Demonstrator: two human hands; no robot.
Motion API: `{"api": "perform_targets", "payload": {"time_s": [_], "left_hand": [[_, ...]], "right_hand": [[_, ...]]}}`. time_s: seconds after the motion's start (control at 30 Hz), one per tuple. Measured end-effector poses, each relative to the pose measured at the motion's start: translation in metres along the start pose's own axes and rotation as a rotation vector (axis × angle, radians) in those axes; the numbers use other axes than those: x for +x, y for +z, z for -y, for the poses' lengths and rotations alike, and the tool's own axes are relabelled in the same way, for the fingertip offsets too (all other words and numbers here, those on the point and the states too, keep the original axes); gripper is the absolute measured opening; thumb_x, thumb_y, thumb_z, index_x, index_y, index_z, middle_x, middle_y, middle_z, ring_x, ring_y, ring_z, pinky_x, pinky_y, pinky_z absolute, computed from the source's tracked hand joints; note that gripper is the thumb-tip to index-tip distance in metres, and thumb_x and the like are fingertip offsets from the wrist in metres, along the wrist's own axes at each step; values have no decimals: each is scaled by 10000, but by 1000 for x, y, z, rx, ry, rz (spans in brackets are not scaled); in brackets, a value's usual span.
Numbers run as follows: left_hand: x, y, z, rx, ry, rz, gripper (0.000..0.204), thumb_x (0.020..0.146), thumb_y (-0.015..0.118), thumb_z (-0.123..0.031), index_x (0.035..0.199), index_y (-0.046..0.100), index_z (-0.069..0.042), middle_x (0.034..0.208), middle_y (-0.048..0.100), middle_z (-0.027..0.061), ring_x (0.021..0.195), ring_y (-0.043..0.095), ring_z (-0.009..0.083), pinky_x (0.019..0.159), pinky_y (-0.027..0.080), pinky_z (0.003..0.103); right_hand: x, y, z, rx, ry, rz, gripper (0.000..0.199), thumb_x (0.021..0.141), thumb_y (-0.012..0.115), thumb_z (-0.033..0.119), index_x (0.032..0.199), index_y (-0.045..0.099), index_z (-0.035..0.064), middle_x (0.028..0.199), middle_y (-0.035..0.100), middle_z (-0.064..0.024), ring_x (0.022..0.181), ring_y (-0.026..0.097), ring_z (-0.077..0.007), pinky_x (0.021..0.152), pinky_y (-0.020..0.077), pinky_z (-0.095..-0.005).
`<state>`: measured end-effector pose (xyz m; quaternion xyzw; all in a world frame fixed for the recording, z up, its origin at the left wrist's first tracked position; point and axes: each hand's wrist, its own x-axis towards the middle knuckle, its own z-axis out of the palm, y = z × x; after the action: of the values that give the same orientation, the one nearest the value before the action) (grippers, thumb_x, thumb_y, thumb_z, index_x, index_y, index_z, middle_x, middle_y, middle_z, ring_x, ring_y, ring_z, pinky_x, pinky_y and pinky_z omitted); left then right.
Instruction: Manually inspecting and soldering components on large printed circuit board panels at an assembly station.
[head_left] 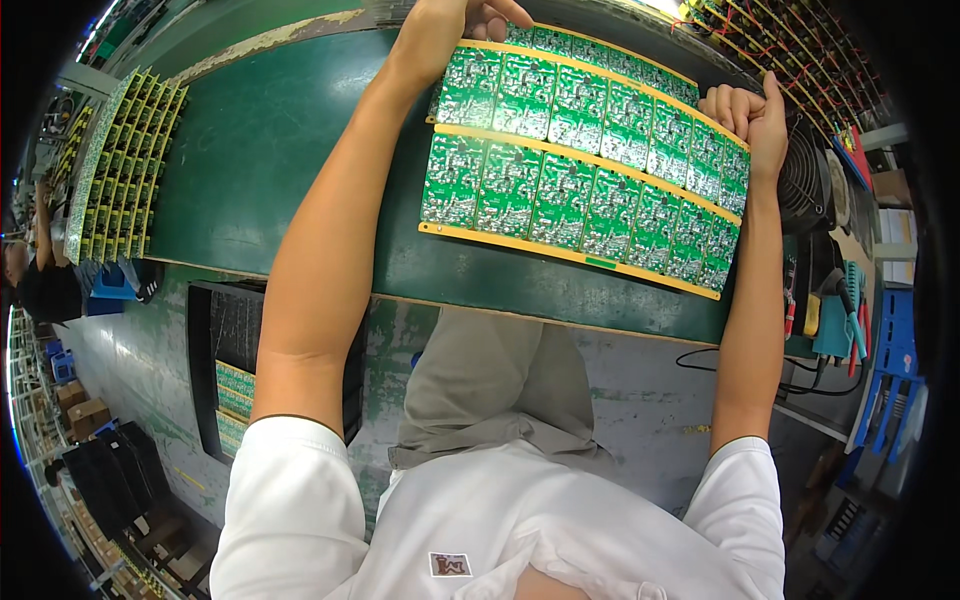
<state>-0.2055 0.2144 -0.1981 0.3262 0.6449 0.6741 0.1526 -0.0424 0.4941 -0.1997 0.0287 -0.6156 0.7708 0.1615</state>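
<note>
A large panel of green circuit boards (560, 201) with yellow edge strips lies tilted over the green workbench, its soldered side facing up. At its far left corner is my left hand (462, 20), partly cut off by the top of the view, with fingers curled at the panel's edge. My right hand (752, 118) grips the panel's right edge with bent fingers. Behind the front rows another row of green boards (610, 62) shows between my hands; whether it belongs to the same panel I cannot tell.
The green workbench (270, 160) has a stack of board panels (125, 170) standing at its left end. More boards (790, 45) rise at the far right, near a black fan (803, 180). Hand tools (850, 310) hang at right. Below stands a black bin (215, 330) with boards.
</note>
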Motion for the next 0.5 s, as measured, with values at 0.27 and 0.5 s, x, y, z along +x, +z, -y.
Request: {"api": "perform_targets", "payload": {"time_s": [0.27, 0.5], "left_hand": [[3, -2, 0, -12, -54, 18, 631, 987, 311, -389, 763, 701, 54, 590, 549, 47, 545, 437, 100, 532, 331, 213], [-2, 2, -2, 1, 4, -27, 624, 987, 316, -386, 765, 702, 52, 593, 552, 48, 543, 440, 100, 532, 336, 213]], "right_hand": [[0, 2, 1, 3, -3, 9, 655, 1022, 229, 385, 419, 324, 147, 497, 386, -25, 551, 331, -122, 599, 289, -275], [-1, 4, 2, -7, -2, -8, 652, 1022, 235, 385, 420, 323, 148, 497, 384, -23, 551, 329, -121, 603, 292, -275]]}}
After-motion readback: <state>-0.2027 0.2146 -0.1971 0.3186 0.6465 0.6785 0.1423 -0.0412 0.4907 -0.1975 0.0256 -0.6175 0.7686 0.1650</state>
